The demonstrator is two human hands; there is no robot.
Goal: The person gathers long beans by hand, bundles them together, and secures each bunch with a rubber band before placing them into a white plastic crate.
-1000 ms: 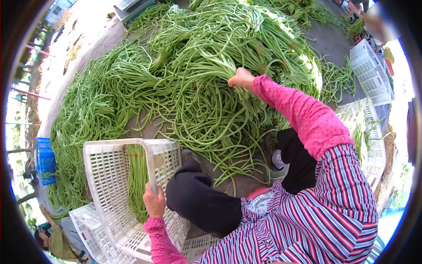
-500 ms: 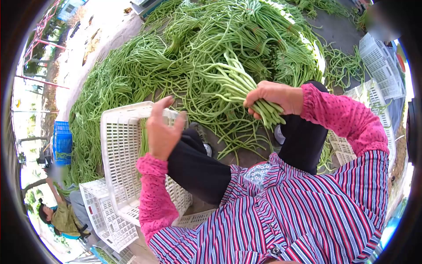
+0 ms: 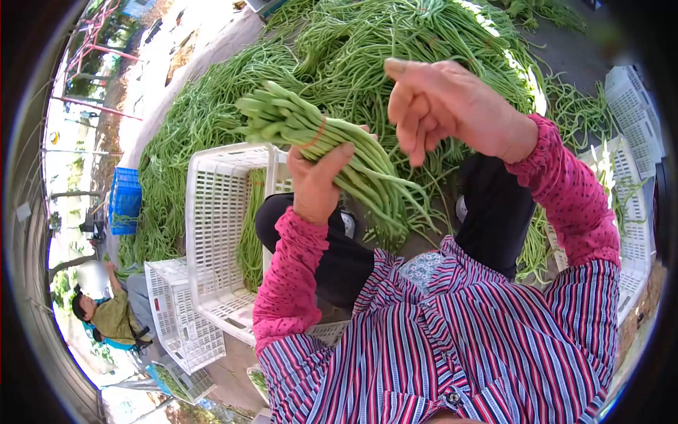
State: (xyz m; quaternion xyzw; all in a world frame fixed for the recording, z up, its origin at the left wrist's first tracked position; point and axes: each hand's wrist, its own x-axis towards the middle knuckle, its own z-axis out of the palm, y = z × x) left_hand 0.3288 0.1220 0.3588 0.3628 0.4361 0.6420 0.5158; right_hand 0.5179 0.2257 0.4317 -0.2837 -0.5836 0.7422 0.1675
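A bundle of long green beans [image 3: 367,166] lies across my left hand [image 3: 316,185], which grips it near one end with the thumb on top. An orange-red band [image 3: 322,131] goes round the bundle close to that grip. The thicker, even end points up and left, while the thin ends hang down to the right. To the right of the bundle, apart from it, my right hand [image 3: 452,106] is raised with nothing in it, its fingers loosely bent and apart. Beyond both hands spreads a large heap of long beans [image 3: 233,92].
A white slatted crate [image 3: 212,233] stands at my left with beans inside. Behind it are another white crate [image 3: 176,311] and a blue crate [image 3: 123,201]. More white crates [image 3: 632,212] stand at the right. A seated person [image 3: 116,311] is at far left.
The bundle has passed from my right hand to my left and now shows a band round it. My left hand has moved right and closed; my right hand has let go and risen.
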